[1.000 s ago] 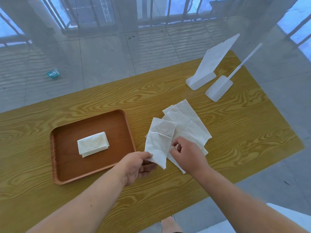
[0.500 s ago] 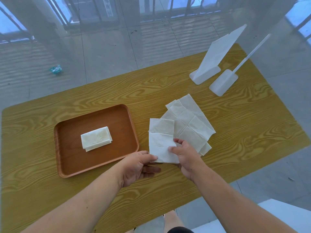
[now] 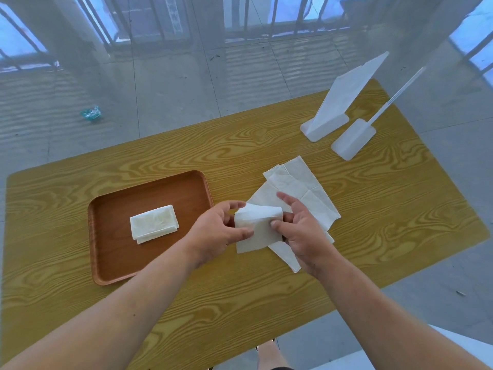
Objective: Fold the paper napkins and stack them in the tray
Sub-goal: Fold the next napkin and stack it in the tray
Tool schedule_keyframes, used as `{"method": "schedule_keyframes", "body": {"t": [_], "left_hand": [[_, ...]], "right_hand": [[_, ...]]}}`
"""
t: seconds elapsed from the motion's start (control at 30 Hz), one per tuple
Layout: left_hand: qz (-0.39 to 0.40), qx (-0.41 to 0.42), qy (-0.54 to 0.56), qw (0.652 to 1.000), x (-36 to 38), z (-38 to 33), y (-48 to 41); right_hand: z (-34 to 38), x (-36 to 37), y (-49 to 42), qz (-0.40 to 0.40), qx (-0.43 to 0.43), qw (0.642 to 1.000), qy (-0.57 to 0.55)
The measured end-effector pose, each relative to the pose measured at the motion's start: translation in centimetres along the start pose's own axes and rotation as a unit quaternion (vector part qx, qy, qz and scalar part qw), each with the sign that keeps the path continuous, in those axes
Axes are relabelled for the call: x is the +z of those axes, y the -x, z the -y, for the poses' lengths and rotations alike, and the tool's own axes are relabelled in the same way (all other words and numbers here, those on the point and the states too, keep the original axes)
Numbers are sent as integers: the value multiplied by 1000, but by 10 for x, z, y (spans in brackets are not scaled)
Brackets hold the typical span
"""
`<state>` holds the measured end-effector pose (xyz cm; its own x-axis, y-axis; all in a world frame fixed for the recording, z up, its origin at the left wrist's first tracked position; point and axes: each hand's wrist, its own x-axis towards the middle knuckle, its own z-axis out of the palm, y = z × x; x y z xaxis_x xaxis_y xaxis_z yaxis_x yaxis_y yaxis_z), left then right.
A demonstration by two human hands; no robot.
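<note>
Item 1. Counter [image 3: 266, 297]: yellow wood-grain top, fills the middle of the head view.

Item 2. Tray [image 3: 106, 252]: brown, rounded corners, lying at 9 o'clock from the hands. Contents: one folded napkin [image 3: 154, 223], white, lying flat near the tray's middle.

Item 3. Napkin in work [image 3: 257, 231]: white, between the two hands just right of the tray; its upper edge is curled over toward the person, the lower part hangs flat down to the counter.

Item 4. Left hand [image 3: 216, 231]: grip narrow, thumb and fingers pinching the left edge of the napkin in work.

Item 5. Right hand [image 3: 301, 231]: grip closed on the right edge of the same napkin by the thumb, with the forefinger stretched out toward 11 o'clock.

Item 6. Loose napkins [image 3: 301, 185]: unfolded white sheets, overlapping, flat on the counter under and at 1 o'clock from the right hand.

Item 7. Two white stands [image 3: 325, 126]: at 2 o'clock near the far edge of the counter, side by side, one bearing an upright sheet, one a thin rod.
</note>
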<state>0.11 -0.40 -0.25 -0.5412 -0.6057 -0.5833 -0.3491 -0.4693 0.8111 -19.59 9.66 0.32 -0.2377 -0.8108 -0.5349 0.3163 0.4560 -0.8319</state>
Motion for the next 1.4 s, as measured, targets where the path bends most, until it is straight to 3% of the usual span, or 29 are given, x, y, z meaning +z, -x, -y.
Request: {"method": "schedule_keyframes", "body": {"t": [0.2, 0.43, 0.5, 0.57, 0.63, 0.73, 0.8, 0.93, 1.03, 1.17, 1.4], "left_hand": [[-56, 78, -124, 988, -9, -29, -7], [-118, 166, -250, 947, -13, -37, -7], [-95, 143, -196, 966, -16, -40, -6], [-29, 86, -69, 994, -19, -46, -2], [12, 53, 8, 998, -22, -48, -1], [1, 27, 104, 994, -19, -48, -3], [-4, 3, 154, 988, -17, -45, -6], [23, -39, 114, 992, -15, -32, -5], [-15, -44, 76, 996, -15, -22, -5], [-40, -61, 76, 994, -17, -14, -7], [-25, -56, 144, 988, -21, -12, -6]], "right_hand": [[25, -4, -8, 20, -42, 999, 20], [34, -4, -10, -30, -89, 981, 168], [36, -6, -11, -34, -99, 971, 213], [39, -7, -14, -27, -84, 973, 213], [43, -7, -17, 18, -34, 990, 139], [43, -3, -20, 111, 24, 993, 10], [41, 3, -21, 104, 36, 994, -26], [38, 13, -23, 56, 53, 996, -54], [33, 17, -23, 32, 81, 996, -30], [27, 18, -21, 39, 122, 992, -10], [22, 17, -21, 71, 96, 992, -45]]}}
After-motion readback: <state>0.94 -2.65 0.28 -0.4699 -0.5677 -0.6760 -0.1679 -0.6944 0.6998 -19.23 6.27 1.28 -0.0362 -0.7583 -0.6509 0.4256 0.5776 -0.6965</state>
